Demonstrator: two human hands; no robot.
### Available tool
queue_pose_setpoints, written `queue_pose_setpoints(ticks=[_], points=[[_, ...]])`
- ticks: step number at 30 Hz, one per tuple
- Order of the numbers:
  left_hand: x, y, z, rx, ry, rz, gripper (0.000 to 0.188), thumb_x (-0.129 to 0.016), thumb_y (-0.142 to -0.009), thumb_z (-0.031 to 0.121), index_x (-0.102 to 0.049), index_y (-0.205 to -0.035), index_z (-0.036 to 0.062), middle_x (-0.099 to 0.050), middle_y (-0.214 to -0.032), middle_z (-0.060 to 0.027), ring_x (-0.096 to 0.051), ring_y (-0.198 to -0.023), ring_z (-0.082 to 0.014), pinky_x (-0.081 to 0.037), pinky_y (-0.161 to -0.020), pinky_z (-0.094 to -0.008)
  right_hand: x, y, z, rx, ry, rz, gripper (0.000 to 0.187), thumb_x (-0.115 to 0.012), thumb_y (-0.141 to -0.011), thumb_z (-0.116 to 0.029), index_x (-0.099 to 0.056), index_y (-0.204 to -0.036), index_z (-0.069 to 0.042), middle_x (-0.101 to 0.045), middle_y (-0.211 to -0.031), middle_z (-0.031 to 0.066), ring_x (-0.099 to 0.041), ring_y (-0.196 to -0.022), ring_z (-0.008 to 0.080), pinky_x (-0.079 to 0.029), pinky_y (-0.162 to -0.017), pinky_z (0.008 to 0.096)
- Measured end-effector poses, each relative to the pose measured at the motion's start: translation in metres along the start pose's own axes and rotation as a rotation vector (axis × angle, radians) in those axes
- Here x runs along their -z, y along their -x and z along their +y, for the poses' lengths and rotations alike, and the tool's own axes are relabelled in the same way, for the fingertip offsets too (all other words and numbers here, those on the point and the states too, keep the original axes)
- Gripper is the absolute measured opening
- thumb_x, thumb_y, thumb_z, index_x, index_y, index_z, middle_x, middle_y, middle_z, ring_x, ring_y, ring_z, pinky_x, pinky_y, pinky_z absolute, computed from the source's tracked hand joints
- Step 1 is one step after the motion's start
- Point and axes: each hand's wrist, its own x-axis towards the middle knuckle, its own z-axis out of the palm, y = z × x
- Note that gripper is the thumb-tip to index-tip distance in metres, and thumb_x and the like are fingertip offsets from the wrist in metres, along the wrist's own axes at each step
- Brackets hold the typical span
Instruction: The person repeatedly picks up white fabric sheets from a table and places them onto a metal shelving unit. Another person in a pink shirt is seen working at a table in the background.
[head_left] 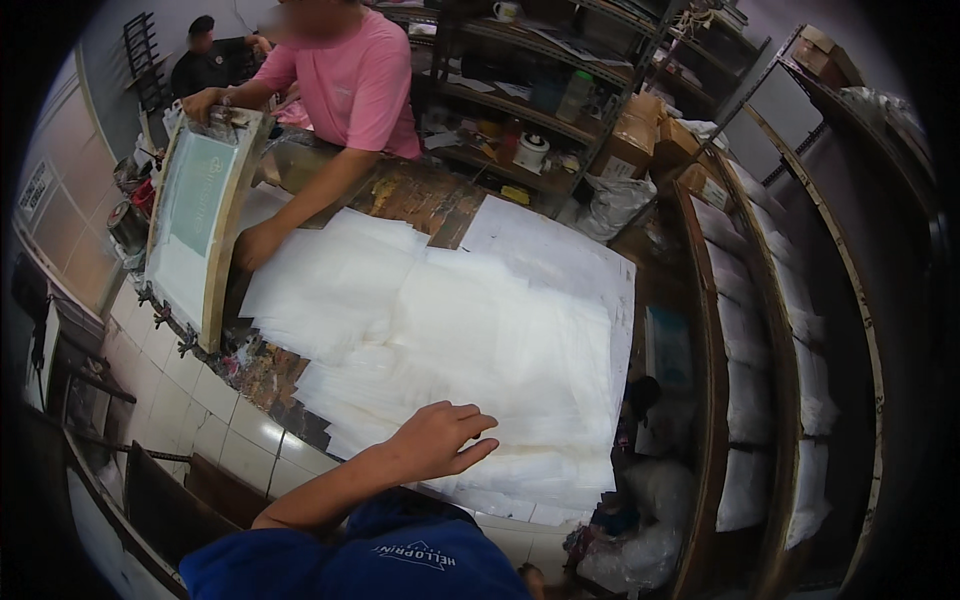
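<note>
My left hand [440,440] reaches in from the lower left, over the near edge of a wide spread of thin white translucent sheets [470,330]. Its thumb and fingers are bent and apart, with nothing visible between them. My right hand does not show; only a small patch of skin appears at the lower edge, beside my blue shirt [400,555]. Across the table a person in pink [360,80] grips the top of a tilted wooden-framed printing screen [205,195]. That person's other hand [262,243] is at the far left end of the sheets.
The worn brown table [400,195] carries a larger pale board [570,250] under the sheets. Racks of white bundles [745,400] stand on the right. Shelves [530,100] and cardboard boxes [635,130] line the back. A second person [205,65] sits far left.
</note>
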Motion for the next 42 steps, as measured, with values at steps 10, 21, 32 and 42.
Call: queue_pose_setpoints(ticks=[10,21,32,42], points=[[0.021,-0.031,-0.007,-0.013,-0.128,0.159,0.017,-0.066,-0.081,0.021,-0.065,-0.088,0.0054,-0.060,-0.074,-0.0072,-0.058,-0.063,-0.0259,-0.046,-0.061,-0.0350,0.018,-0.009,-0.074,0.115,0.066,0.148,0.019,-0.055,-0.088,-0.020,-0.053,-0.095,-0.003,-0.055,-0.067,0.0081,-0.052,-0.047,0.0175,-0.037,-0.037,0.0285],[0.025,-0.123,-0.093,0.162,-0.308,0.202,0.022,-0.067,-0.080,0.024,-0.065,-0.089,0.0030,-0.061,-0.084,-0.0108,-0.060,-0.077,-0.0273,-0.048,-0.068,-0.0384,0.008,-0.002,-0.017,-0.017,0.187,0.065,0.013,-0.051,-0.086,-0.012,-0.057,-0.087,0.000,-0.057,-0.065,0.0106,-0.054,-0.050,0.0182,-0.038,-0.039,0.0298],[-0.060,-0.194,-0.216,0.456,-0.772,-0.050,0.024,-0.054,-0.082,0.017,-0.065,-0.098,0.0028,-0.060,-0.105,-0.0146,-0.061,-0.094,-0.0265,-0.048,-0.081,-0.0398,0.051,0.029,0.064,0.172,0.115,0.137,0.023,-0.056,-0.084,-0.021,-0.066,-0.089,-0.001,-0.063,-0.070,0.0072,-0.057,-0.061,0.0178,-0.047,-0.054,0.0325],[-0.049,-0.209,-0.200,0.625,-0.614,-0.307,0.025,-0.054,-0.079,0.013,-0.069,-0.096,0.0021,-0.066,-0.103,-0.0175,-0.064,-0.097,-0.0306,-0.051,-0.081,-0.0384,0.027,0.075,-0.016,0.006,0.171,0.264,0.019,-0.051,-0.084,-0.013,-0.056,-0.085,0.005,-0.058,-0.065,0.0139,-0.058,-0.057,0.0215,-0.046,-0.051,0.0339]])
